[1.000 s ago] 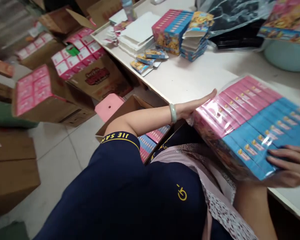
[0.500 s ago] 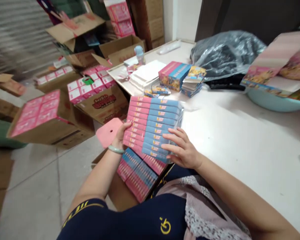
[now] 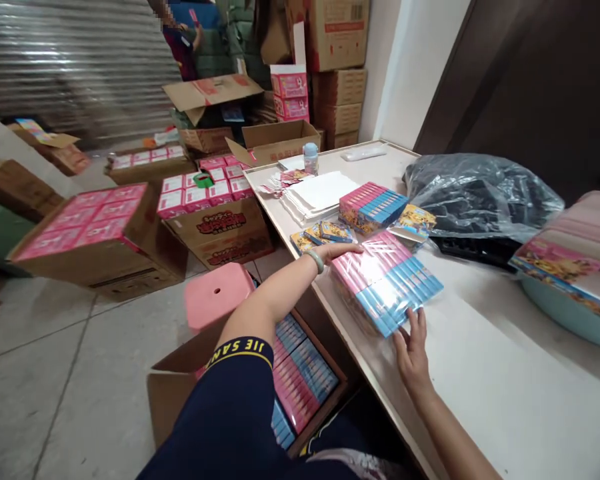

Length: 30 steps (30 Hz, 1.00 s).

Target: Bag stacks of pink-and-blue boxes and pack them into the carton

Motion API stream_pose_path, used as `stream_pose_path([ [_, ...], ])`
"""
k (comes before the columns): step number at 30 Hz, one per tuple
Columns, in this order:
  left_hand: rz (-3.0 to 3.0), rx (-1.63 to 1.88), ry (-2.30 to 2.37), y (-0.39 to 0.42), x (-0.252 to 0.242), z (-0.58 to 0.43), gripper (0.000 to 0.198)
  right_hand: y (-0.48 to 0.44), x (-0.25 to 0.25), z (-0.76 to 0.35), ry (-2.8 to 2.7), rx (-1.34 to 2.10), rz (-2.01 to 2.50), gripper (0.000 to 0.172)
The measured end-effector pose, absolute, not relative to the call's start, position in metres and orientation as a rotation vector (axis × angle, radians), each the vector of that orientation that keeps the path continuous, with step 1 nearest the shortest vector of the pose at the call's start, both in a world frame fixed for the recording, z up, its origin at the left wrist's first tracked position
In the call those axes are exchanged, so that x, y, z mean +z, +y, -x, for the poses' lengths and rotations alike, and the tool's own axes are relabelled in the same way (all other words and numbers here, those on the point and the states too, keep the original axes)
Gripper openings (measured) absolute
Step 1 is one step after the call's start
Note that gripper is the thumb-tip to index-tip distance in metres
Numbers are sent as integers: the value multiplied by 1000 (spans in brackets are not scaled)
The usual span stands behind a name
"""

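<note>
A shrink-wrapped pack of pink and blue small boxes (image 3: 387, 283) lies at the table's near edge, on it or just above; I cannot tell which. My left hand (image 3: 337, 253) holds its far left side, with a pale green bangle on the wrist. My right hand (image 3: 411, 343) grips the near blue corner, thumb and fingers against the wrap. Behind stands another pink and blue block of boxes (image 3: 373, 208). Loose cartoon-printed boxes (image 3: 330, 232) lie to its left and a printed box (image 3: 415, 220) to its right. Below my left arm, an open carton (image 3: 173, 393) holds more such packs.
The white table (image 3: 500, 373) runs along my right. A pink stool (image 3: 217, 293) stands beside the carton. Cartons of pink boxes (image 3: 220, 230) fill the left floor. A plastic-covered black bundle (image 3: 480, 193) and a light blue basin (image 3: 565, 307) sit at the right. Another person (image 3: 185, 47) is far back.
The pack has moved from above the open carton rightward to the table, turning with its blue side toward me. My left arm now reaches across the table edge. The view has shifted.
</note>
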<state>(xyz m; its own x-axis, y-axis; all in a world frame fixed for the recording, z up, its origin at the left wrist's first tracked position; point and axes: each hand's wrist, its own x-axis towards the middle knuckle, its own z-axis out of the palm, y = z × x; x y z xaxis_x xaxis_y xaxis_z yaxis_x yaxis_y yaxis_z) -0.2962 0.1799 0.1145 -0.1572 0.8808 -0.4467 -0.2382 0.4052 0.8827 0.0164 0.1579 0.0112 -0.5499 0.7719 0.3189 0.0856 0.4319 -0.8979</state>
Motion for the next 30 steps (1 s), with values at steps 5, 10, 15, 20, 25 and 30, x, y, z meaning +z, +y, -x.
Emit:
stream_pose_path([
  [5, -706, 852, 1565, 178, 117, 335, 22, 142, 5, -2, -2172, 1154, 608, 72],
  [10, -1093, 635, 1982, 166, 151, 376, 19, 173, 47, 1, -2445, 1402, 108, 60],
  [15, -1185, 812, 2146, 190, 176, 402, 34, 278, 84, 6, -2087, 1524, 465, 26],
  [20, -961, 1154, 2167, 251, 177, 423, 52, 374, 94, 42, -1436, 1405, 1034, 41],
  [25, -673, 1256, 2194, 305, 157, 447, 50, 384, 137, 104, -1339, 1588, 634, 39],
  [30, -548, 1203, 2188, 339, 128, 467, 50, 359, 139, 183, -1338, 2048, 931, 32],
])
